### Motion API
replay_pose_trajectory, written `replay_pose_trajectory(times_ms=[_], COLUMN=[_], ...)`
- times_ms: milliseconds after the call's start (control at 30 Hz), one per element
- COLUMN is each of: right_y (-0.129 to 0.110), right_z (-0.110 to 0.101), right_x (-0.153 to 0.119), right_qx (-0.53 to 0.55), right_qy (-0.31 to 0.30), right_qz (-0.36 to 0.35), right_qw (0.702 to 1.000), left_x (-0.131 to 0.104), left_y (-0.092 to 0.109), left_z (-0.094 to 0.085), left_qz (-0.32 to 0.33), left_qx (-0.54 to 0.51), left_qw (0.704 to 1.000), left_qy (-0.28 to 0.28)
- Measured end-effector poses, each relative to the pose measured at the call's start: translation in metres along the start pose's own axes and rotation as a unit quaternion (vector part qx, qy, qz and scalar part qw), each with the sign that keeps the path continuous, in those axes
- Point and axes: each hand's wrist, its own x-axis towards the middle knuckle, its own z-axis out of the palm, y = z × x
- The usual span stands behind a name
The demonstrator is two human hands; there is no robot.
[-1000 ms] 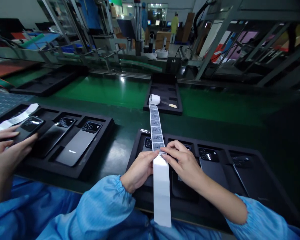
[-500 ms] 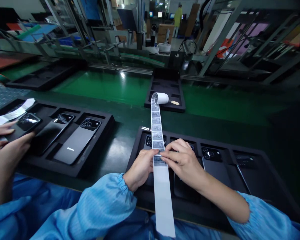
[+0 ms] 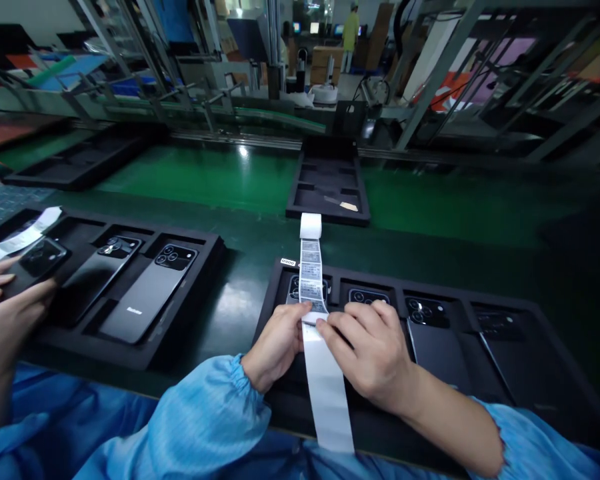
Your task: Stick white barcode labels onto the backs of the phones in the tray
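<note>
Label strip (image 3: 314,293) lies over the black tray (image 3: 530,313) of phones, its roll end now nearer than a second ago. Left hand (image 3: 279,343) and right hand (image 3: 373,357) pinch it together; a label is apparently being peeled, though fingers hide the edge.

A co-worker's tray (image 3: 145,357) of three phones (image 3: 147,293) sits at the worktop's (image 3: 220,177) left edge; another tray (image 3: 329,187) lies mid-belt.
</note>
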Motion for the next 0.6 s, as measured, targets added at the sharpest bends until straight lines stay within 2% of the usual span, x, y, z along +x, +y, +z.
replay_pose_trajectory(times_ms=[200, 333, 433, 500, 600], right_y=[0.016, 0.038, 0.057, 0.071, 0.090], right_z=[-0.039, -0.060, -0.070, -0.075, -0.076], right_x=[-0.017, -0.046, -0.062, -0.061, -0.042], right_qx=[0.141, 0.088, 0.050, 0.039, 0.034], right_qy=[0.079, 0.147, 0.173, 0.175, 0.186], right_qz=[0.112, 0.140, 0.154, 0.156, 0.143], right_qw=[0.980, 0.975, 0.972, 0.971, 0.972], left_x=[0.003, 0.004, 0.004, 0.002, -0.002], left_y=[0.002, 0.005, 0.013, 0.017, 0.021], left_z=[-0.002, 0.004, 0.012, 0.015, 0.015], left_qz=[-0.023, -0.031, -0.020, -0.010, -0.001], left_qx=[0.050, 0.079, 0.086, 0.088, 0.088], left_qw=[0.998, 0.996, 0.995, 0.995, 0.995], left_qy=[-0.003, -0.019, -0.035, -0.039, -0.036])
